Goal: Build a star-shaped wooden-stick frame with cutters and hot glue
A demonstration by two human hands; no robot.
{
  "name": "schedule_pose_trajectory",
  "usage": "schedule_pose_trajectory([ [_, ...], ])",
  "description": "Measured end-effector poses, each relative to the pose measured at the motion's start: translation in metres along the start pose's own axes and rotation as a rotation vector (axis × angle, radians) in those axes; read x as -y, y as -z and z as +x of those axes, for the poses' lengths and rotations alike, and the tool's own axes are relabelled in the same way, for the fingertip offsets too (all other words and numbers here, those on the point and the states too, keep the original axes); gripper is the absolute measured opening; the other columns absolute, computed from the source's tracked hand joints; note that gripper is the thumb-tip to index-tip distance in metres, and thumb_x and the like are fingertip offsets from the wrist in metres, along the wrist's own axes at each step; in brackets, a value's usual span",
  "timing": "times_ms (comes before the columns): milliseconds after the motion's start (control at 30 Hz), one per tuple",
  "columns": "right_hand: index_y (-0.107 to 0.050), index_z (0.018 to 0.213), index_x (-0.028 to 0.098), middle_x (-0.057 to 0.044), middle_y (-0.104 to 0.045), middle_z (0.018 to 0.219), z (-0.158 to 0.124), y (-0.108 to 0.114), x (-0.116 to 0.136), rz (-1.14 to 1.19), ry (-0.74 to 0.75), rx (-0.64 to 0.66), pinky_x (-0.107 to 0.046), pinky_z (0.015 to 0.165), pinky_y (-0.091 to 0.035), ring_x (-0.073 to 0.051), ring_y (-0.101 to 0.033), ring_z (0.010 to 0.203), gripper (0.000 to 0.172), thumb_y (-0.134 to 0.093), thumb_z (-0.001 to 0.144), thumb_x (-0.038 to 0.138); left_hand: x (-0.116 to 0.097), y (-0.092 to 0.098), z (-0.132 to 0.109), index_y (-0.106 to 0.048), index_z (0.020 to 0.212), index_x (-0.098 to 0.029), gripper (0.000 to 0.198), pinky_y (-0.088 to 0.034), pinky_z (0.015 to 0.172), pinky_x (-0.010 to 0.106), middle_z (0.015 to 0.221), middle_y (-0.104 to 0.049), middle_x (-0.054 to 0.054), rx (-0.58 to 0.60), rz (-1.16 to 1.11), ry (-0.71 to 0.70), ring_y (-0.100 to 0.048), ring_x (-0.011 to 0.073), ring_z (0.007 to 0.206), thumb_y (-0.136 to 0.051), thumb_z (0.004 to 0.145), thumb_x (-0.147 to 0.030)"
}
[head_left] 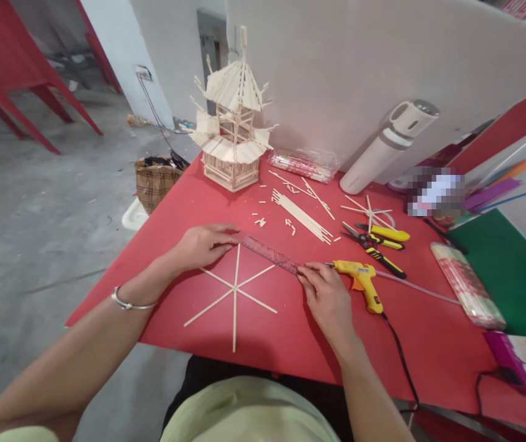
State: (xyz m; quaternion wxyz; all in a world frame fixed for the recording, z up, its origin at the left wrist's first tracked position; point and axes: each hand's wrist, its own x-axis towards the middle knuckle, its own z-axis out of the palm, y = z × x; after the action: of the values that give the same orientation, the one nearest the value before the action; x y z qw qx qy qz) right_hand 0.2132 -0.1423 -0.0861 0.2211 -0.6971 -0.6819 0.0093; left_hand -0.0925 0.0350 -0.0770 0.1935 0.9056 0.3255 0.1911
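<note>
A reddish see-through ruler (269, 253) spans the gap between my two hands, just beyond a star of thin wooden sticks (235, 288) lying flat on the red table. My left hand (205, 245) pinches the ruler's left end, close to the tip of the star's top stick. At the other end, the fingers of my right hand (327, 294) are closed on the ruler's right tip. Right beside that hand lies a yellow glue gun (359, 279), its nozzle pointing left. A bundle of loose sticks (302, 216) rests beyond the ruler, with short cut pieces around it.
A stick-built pagoda (232, 153) stands at the back left. Pliers (382, 233) and cutters (373, 248) lie near a smaller stick star (369, 212). A white bottle (386, 147) leans against the wall. Packed sticks (467, 285) and the glue gun's cord (401, 356) occupy the right.
</note>
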Motion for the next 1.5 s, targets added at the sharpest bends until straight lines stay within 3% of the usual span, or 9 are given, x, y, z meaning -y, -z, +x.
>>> schedule_pose_trajectory([
  [1500, -0.075, 0.115, 0.025, -0.008, -0.070, 0.113, -0.0055, -0.0082, -0.0018, 0.068, 0.068, -0.124, -0.037, 0.090, -0.054, -0.022, -0.064, 0.104, 0.026, -0.053, 0.103, 0.029, 0.0010, -0.0010, 0.0005, -0.080, 0.112, -0.031, 0.034, -0.057, 0.094, 0.032, 0.138, -0.069, 0.001, 0.012, 0.018, 0.005, -0.071, 0.0223, 0.116, -0.051, 0.095, -0.035],
])
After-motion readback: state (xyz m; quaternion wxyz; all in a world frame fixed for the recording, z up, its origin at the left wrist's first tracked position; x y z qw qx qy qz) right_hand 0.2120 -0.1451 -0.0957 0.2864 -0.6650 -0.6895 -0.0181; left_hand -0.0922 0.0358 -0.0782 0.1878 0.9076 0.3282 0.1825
